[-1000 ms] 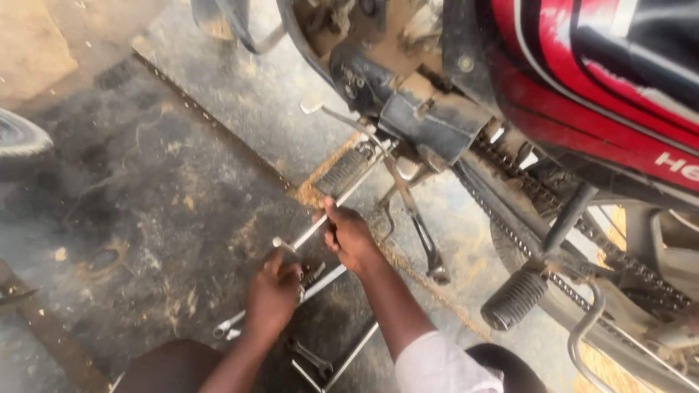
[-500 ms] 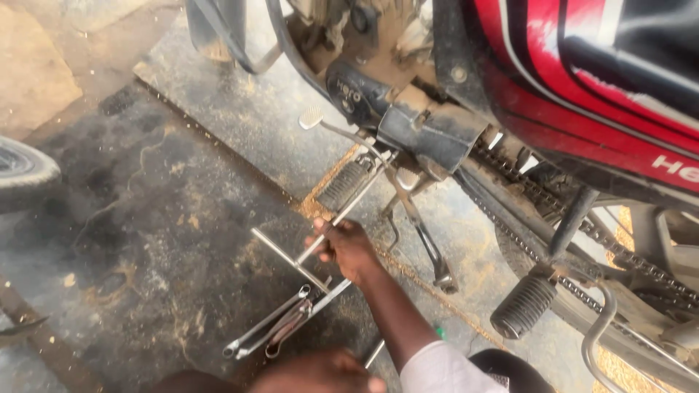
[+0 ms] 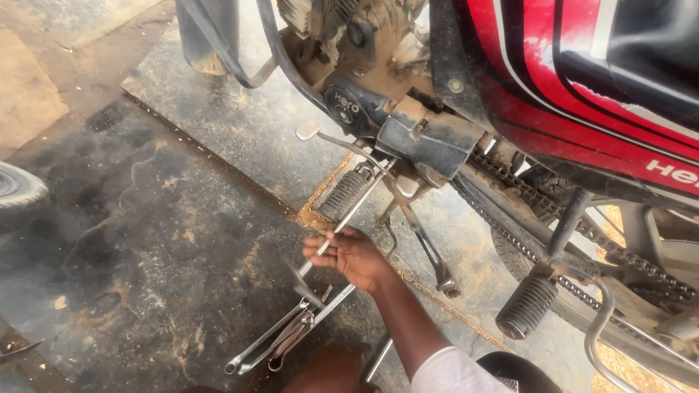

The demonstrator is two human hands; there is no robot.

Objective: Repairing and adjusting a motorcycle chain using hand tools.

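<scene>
Black oil-stained concrete floor (image 3: 145, 240) fills the left half, with a tyre edge (image 3: 18, 189) at 9 o'clock on the frame border. At 6 to 7 o'clock a bundle of long steel spanners (image 3: 284, 338) lies flat on the floor, ring ends pointing to 7 o'clock, shafts overlapping. Just past them, at 6 o'clock on the bottom edge, sits a brown rounded shape, probably the left hand (image 3: 331, 371); mostly cut off, cannot tell if fingers are spread or curled, nothing visibly held. Right hand (image 3: 353, 255) near frame centre, fingers curled tight round a long thin metal rod wrench (image 3: 349, 215). The rod runs from the hand up toward 1 o'clock and ends at the footrest bracket under the engine; its lower end pokes out below the fist toward 7 o'clock, near the spanners. Forearm goes down to 5 o'clock into a white sleeve (image 3: 455, 371). Ribbed rubber footpeg (image 3: 342, 195) sits just beside the rod at 11 o'clock of the hand. Kickstand (image 3: 426, 247) slants down at 3 o'clock of the hand. Dirty engine case (image 3: 349, 102) at 12 o'clock. Drive chain (image 3: 582, 244) runs toward 4 o'clock; second footpeg (image 3: 526, 307) below it. Red and black motorcycle bodywork (image 3: 553, 80) at 1 to 2 o'clock.
</scene>
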